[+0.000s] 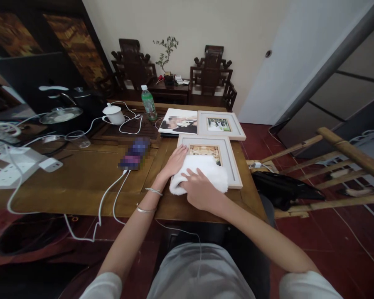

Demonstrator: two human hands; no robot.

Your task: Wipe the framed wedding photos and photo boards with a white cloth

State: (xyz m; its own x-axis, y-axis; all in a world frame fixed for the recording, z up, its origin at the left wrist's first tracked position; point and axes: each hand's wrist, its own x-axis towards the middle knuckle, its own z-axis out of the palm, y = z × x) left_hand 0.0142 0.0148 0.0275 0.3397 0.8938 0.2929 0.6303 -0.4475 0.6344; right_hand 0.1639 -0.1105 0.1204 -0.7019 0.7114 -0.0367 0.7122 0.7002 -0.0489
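Note:
A white-framed picture (229, 160) lies flat on the wooden table (81, 182) in front of me. A fluffy white cloth (210, 172) covers its near half. My right hand (199, 191) presses down on the cloth's near left part, fingers curled onto it. My left hand (174, 162) lies flat with fingers together on the frame's left edge, touching the cloth. Bracelets circle my left wrist.
A second white frame (233, 124) and a photo print (179, 121) lie farther back. A green bottle (148, 104), white lidded cup (114, 113), phone on white cables (134, 155), power strip (12, 170) and pots stand left. Bamboo rack (339, 166) sits right.

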